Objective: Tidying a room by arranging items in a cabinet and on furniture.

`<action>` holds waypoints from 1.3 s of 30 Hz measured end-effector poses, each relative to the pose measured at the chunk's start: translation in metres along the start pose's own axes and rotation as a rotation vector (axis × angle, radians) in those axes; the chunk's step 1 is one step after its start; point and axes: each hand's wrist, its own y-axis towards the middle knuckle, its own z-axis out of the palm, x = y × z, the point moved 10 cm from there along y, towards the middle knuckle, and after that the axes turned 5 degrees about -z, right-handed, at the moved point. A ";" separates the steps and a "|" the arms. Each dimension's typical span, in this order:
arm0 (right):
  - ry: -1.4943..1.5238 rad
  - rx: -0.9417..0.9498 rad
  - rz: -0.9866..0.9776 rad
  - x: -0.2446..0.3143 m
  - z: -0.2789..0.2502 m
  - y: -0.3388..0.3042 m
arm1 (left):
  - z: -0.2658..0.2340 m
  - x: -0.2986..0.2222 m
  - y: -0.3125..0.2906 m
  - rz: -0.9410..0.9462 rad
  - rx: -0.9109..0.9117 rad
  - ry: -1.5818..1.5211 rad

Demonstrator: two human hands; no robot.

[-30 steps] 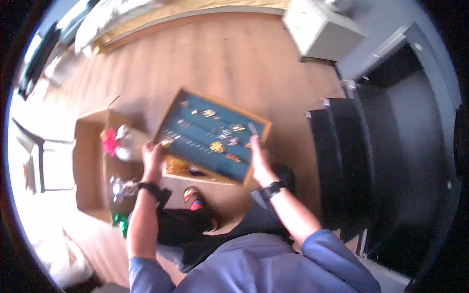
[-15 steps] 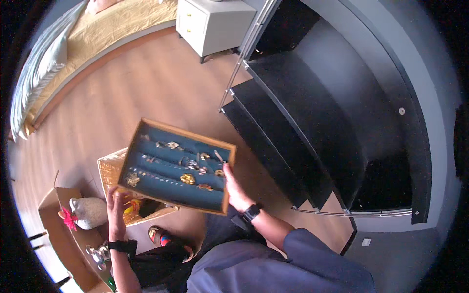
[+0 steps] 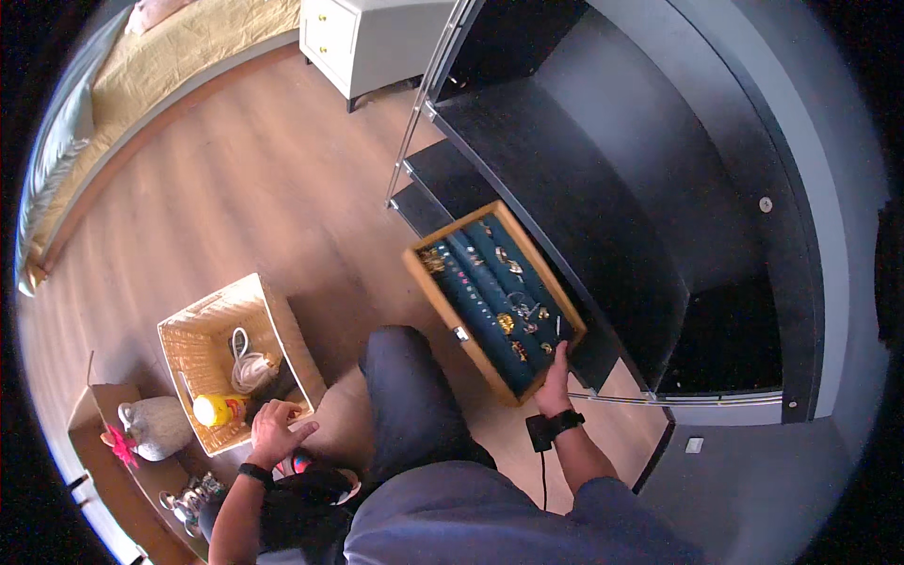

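Note:
My right hand (image 3: 556, 384) is closed on the near right corner of a wooden jewelry tray (image 3: 450, 328). The tray is tilted in front of the black shelves, and its dark teal lining holds rings, earrings and brooches in rows. My left hand (image 3: 275, 433) is at the near rim of a woven basket (image 3: 303, 334), its thumb spread from the fingers; whether it touches the rim is unclear. Inside the basket lie a yellow container with a white lid (image 3: 215, 411), a coiled white cable (image 3: 252, 365) and a dark item partly hidden by my left hand.
An open cardboard box (image 3: 105, 461) at the lower left holds a grey-white rounded object (image 3: 162, 428) with a red flower and some shiny metal pieces. Black stepped shelves (image 3: 603, 217) with a metal rail fill the right. A white cabinet (image 3: 377, 47) and a bed (image 3: 202, 47) stand at the back.
The jewelry tray has swung right and turned, toward the shelves, carried by my right hand. My left hand has let go of it and come down to the basket.

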 end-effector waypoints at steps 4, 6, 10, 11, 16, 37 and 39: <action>0.058 0.011 -0.073 0.010 -0.023 0.006 | 0.003 0.009 0.001 -0.120 0.002 0.023; 0.092 -0.087 -0.087 0.011 -0.046 0.013 | 0.001 0.005 0.003 -0.139 -0.031 0.044; 0.109 -0.104 -0.084 0.006 -0.040 0.015 | 0.002 0.010 0.001 -0.145 -0.052 0.055; 0.128 -0.127 -0.102 0.004 -0.049 0.022 | 0.003 0.007 0.003 -0.140 -0.047 0.057; 0.163 -0.331 -0.083 -0.017 -0.068 0.023 | -0.002 0.003 0.002 -0.129 -0.128 0.080; -0.014 -0.182 -0.015 -0.048 -0.021 -0.030 | 0.008 0.007 0.004 -0.042 -0.139 0.288; 0.123 -0.246 0.248 -0.087 -0.035 -0.035 | 0.009 0.004 0.007 -0.022 -0.139 0.284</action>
